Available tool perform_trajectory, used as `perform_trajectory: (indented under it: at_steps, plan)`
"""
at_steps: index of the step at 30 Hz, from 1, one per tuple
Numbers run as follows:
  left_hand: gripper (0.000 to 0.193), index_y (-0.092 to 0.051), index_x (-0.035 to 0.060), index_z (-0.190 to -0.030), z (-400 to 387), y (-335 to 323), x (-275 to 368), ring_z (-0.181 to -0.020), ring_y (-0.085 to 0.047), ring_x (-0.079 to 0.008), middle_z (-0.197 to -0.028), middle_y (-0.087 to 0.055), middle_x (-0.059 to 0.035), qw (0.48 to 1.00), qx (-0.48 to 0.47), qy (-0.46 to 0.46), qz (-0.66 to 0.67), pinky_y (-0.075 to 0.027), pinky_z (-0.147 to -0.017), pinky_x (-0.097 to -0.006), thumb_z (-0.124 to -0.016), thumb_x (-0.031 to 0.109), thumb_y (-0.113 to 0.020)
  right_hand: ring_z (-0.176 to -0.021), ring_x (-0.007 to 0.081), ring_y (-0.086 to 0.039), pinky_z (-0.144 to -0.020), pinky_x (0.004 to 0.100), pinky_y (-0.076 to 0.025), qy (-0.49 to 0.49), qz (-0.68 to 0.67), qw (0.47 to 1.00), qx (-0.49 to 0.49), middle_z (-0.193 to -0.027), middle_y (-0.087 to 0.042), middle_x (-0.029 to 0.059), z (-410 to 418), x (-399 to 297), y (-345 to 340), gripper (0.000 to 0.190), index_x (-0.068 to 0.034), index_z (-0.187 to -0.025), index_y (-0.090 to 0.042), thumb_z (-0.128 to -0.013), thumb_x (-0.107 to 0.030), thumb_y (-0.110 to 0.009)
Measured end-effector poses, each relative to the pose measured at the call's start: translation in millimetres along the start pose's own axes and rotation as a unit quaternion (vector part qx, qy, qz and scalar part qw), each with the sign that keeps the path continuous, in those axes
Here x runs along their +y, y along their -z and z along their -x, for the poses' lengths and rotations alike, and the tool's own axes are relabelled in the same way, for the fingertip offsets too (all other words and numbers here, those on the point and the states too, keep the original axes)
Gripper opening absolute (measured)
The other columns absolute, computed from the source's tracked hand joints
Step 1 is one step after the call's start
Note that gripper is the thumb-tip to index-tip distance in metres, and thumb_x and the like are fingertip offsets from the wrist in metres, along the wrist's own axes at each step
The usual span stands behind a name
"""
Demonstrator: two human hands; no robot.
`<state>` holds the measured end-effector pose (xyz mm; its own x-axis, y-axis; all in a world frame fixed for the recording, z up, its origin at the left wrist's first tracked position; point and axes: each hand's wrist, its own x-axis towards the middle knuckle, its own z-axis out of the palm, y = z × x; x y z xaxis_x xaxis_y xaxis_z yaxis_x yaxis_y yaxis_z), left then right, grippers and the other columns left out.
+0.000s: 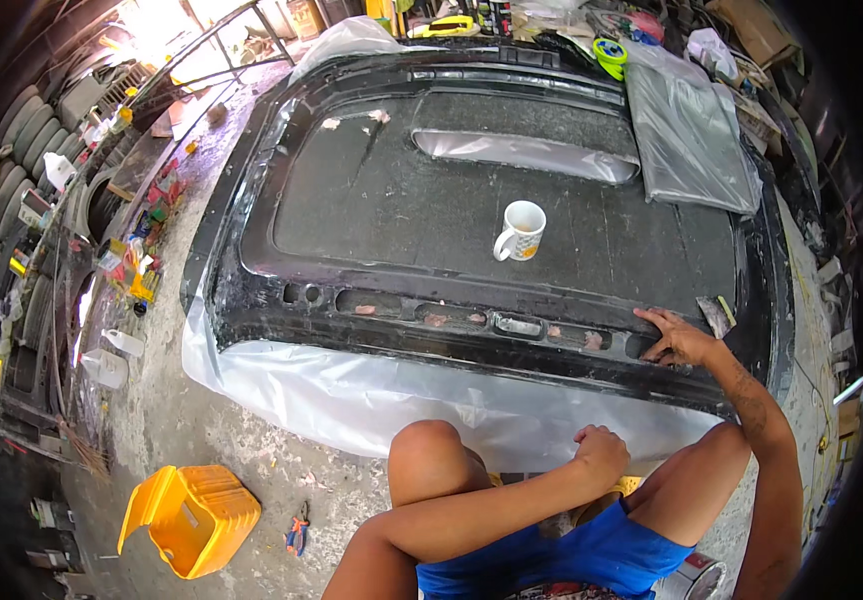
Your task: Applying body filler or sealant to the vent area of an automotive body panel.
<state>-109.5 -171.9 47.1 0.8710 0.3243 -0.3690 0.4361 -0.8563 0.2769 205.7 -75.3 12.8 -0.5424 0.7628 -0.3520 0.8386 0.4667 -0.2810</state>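
Observation:
A large black vehicle body panel [401,217], with a long scoop-like slot and a row of cut-outs along its near edge, lies before me. My right hand [675,337] rests on its near right part, fingers spread over the last cut-out. Just right of that hand is a small worn pad or block [716,316]. My left hand [602,455] is curled into a fist above my lap, and nothing shows in it. On the panel's middle stands a white patterned mug [523,231]. Clear plastic sheeting [371,397] hangs out under the near edge.
On the concrete floor at left are a cut yellow plastic container [213,517] and pliers [297,531]. White plastic bottles [106,367] stand by a cluttered metal rack [63,225]. A plastic-wrapped flat piece [690,142] and a green-and-blue roll [610,52] lie at the far right.

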Motion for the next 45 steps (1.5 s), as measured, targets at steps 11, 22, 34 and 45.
perform_trajectory:
  at_steps: [11, 22, 34, 45]
  plan:
    - [0.033, -0.064, 0.0020, -0.121, 177.9, 102.6, -142.8, -0.111, -0.067, -0.0346, -0.121, -0.067, -0.0209, 0.857, 0.340, -0.083, 0.379, -0.055, -0.092, -0.0414, -0.089, 0.001, -0.064, -0.145, 0.0405, -0.030, -0.119, 0.0478, -0.034, -0.015, -0.001, 1.000, 0.004, -0.166, -0.021, 0.0093, -0.1, -3.8, 7.1, 0.053, -0.030, -0.106, -0.079, -0.058, -0.011, -0.089]
    - [0.046, -0.056, 0.0030, -0.122, 259.5, 28.5, -384.9, -0.070, -0.061, -0.0085, -0.116, -0.070, -0.0086, 0.828, 0.326, 0.375, 0.261, -0.051, -0.066, -0.0242, -0.081, -0.010, -0.071, -0.149, 0.0369, -0.024, -0.123, 0.0525, -0.025, -0.076, -0.043, 0.996, 0.009, -0.162, -0.028, 0.0071, -6.2, 12.3, -19.5, 0.038, -0.027, -0.096, -0.082, -0.060, -0.015, -0.086]
    - [0.053, -0.058, 0.0022, -0.123, 182.1, 17.8, -384.4, -0.075, -0.070, -0.0174, -0.118, -0.073, -0.0089, 0.882, 0.198, 0.352, 0.243, -0.056, -0.067, -0.0277, -0.077, 0.005, -0.084, -0.152, 0.0368, -0.020, -0.123, 0.0415, -0.026, -0.301, -0.085, 0.950, 0.025, -0.161, -0.028, 0.0153, 12.2, 22.4, -74.8, 0.101, -0.011, -0.149, -0.046, -0.058, -0.007, -0.089]
    - [0.044, -0.064, -0.0005, -0.116, 179.9, 14.4, -392.2, -0.069, -0.066, -0.0140, -0.110, -0.076, -0.0088, 0.897, 0.158, 0.384, 0.149, -0.055, -0.066, -0.0272, -0.076, 0.003, -0.083, -0.153, 0.0357, -0.020, -0.123, 0.0475, -0.022, -0.249, -0.009, 0.967, -0.052, -0.164, -0.023, 0.0178, 8.3, 16.7, -33.8, 0.085, -0.002, -0.151, -0.041, -0.077, -0.018, -0.080]
